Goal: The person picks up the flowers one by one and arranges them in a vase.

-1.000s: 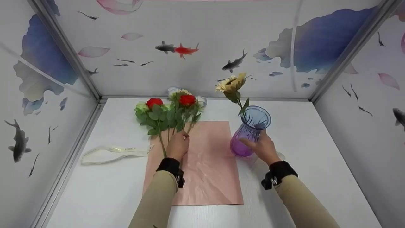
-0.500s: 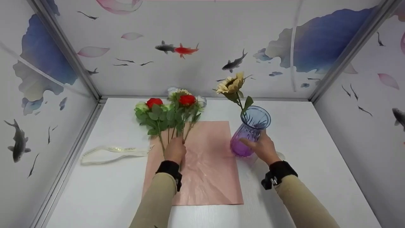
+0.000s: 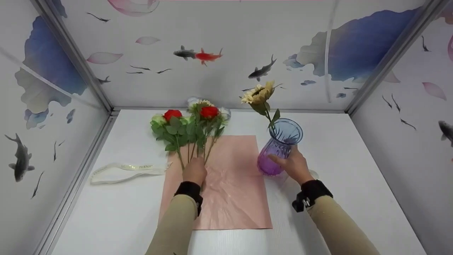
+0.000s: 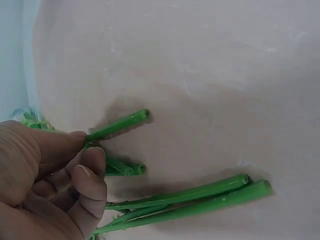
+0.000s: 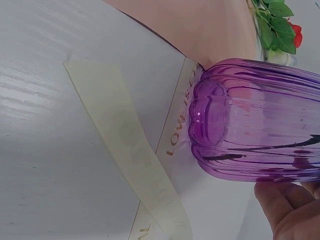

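My left hand (image 3: 194, 170) is over the stems of a bunch of artificial flowers on the pink wrapping paper (image 3: 237, 184). In the left wrist view, its thumb and fingertips pinch one green flower stem (image 4: 122, 124); several other cut stem ends (image 4: 200, 195) lie beside and below. Red roses (image 3: 209, 112), a green bloom (image 3: 158, 119) and pale blooms top the bunch. With thumb and fingers around its side, my right hand (image 3: 295, 165) grips a blue-to-purple glass vase (image 3: 272, 159). A yellow sunflower (image 3: 259, 95) stands in it, leaning left.
A cream lettered ribbon (image 3: 127, 169) lies looped left of the paper. Another ribbon (image 5: 117, 120) lies by the vase base in the right wrist view. White walls printed with fish enclose the white table (image 3: 354, 198) at back and sides.
My left hand has drawn slightly back along the stems toward me. The sunflower's leaf has turned a little. The right hand and vase have stayed in place.
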The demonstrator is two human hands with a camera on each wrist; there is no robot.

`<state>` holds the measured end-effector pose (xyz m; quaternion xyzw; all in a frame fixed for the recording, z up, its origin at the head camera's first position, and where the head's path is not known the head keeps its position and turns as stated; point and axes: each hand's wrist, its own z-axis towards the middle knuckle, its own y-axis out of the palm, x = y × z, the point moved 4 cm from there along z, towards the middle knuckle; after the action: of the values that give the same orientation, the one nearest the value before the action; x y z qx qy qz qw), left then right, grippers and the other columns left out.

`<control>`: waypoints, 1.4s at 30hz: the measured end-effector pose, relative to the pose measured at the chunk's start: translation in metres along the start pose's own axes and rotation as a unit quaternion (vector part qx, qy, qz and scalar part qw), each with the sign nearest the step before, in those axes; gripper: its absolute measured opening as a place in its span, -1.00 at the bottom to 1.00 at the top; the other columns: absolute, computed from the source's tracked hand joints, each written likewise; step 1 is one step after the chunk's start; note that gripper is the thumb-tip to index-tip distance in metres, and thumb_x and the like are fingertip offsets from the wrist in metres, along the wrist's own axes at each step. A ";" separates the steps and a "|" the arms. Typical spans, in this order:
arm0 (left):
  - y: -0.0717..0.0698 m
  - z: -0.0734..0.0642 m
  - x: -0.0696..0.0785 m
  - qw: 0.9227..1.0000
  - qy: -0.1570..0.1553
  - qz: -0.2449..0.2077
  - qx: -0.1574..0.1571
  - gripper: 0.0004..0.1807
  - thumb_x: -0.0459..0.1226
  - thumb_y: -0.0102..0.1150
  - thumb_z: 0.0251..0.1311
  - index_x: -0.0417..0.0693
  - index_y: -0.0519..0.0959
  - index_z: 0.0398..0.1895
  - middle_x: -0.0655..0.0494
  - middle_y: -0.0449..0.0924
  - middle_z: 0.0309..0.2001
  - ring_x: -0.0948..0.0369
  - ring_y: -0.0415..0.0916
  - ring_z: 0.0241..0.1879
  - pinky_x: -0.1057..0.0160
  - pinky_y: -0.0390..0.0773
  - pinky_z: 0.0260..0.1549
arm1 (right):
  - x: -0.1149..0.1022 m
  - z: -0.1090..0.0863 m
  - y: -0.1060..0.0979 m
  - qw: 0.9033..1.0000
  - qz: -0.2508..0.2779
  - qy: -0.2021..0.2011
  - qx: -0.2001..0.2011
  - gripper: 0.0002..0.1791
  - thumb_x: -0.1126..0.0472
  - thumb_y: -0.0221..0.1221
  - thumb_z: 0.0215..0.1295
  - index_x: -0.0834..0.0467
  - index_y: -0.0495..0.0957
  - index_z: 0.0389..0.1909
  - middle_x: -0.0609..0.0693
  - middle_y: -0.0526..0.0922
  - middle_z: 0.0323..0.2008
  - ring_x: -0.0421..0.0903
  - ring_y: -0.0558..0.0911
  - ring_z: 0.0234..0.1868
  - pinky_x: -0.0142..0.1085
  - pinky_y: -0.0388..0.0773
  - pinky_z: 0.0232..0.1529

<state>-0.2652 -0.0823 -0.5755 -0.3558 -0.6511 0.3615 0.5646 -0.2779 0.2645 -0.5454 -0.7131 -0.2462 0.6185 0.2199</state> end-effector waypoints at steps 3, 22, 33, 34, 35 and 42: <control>0.000 0.000 -0.001 1.000 -0.013 0.001 -0.011 -0.85 -0.47 0.09 0.40 -0.25 0.66 -0.15 -0.21 0.65 -0.15 -0.14 0.67 -0.20 -0.10 0.66 -0.21 | 0.000 0.000 0.000 1.000 0.002 -0.003 0.001 0.38 -0.45 0.39 0.04 0.15 -0.20 0.61 0.33 0.21 0.52 0.33 0.26 0.50 0.23 0.18 0.44; 0.001 -0.002 -0.004 1.000 -0.013 0.012 -0.023 -0.77 -0.47 0.09 0.34 -0.12 0.57 -0.49 -0.10 0.64 -0.36 -0.05 0.64 -0.37 -0.07 0.65 -0.34 | 0.002 0.001 0.001 1.000 -0.001 -0.004 0.008 0.35 -0.43 0.38 0.07 0.15 -0.20 0.59 0.35 0.25 0.49 0.35 0.31 0.47 0.22 0.22 0.43; -0.005 -0.003 -0.005 0.997 -0.040 -0.048 -0.043 -0.63 -0.48 0.03 0.32 -0.04 0.33 -0.66 0.05 0.32 -0.59 0.13 0.21 -0.54 0.10 0.29 -0.47 | 0.000 0.001 0.000 1.000 -0.008 -0.014 0.013 0.37 -0.46 0.37 0.05 0.16 -0.20 0.59 0.37 0.25 0.49 0.35 0.31 0.47 0.22 0.22 0.43; -0.006 -0.003 -0.005 0.997 -0.040 -0.051 -0.043 -0.61 -0.48 0.03 0.32 -0.03 0.29 -0.68 0.06 0.28 -0.60 0.13 0.18 -0.54 0.10 0.27 -0.48 | 0.000 0.001 0.000 1.000 -0.009 -0.014 0.013 0.37 -0.46 0.37 0.05 0.16 -0.20 0.59 0.37 0.25 0.48 0.35 0.31 0.47 0.22 0.22 0.43; -0.006 -0.003 -0.005 0.997 -0.040 -0.054 -0.042 -0.60 -0.47 0.04 0.32 -0.03 0.29 -0.68 0.06 0.28 -0.61 0.13 0.19 -0.55 0.10 0.27 -0.48 | 0.000 0.001 0.000 1.000 -0.010 -0.014 0.013 0.37 -0.46 0.36 0.05 0.17 -0.20 0.59 0.37 0.25 0.48 0.35 0.31 0.46 0.22 0.22 0.43; -0.009 0.001 -0.007 0.997 -0.045 -0.048 -0.046 -0.75 -0.43 0.12 0.33 -0.19 0.62 -0.54 -0.05 0.60 -0.53 0.09 0.48 -0.53 0.13 0.48 -0.52 | 0.002 0.001 0.001 1.000 -0.007 -0.012 0.014 0.37 -0.45 0.37 0.06 0.17 -0.21 0.59 0.38 0.25 0.48 0.35 0.31 0.46 0.21 0.22 0.43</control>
<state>-0.2658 -0.0926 -0.5707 -0.3331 -0.7084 0.3189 0.5344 -0.2790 0.2649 -0.5473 -0.7009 -0.2451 0.6285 0.2315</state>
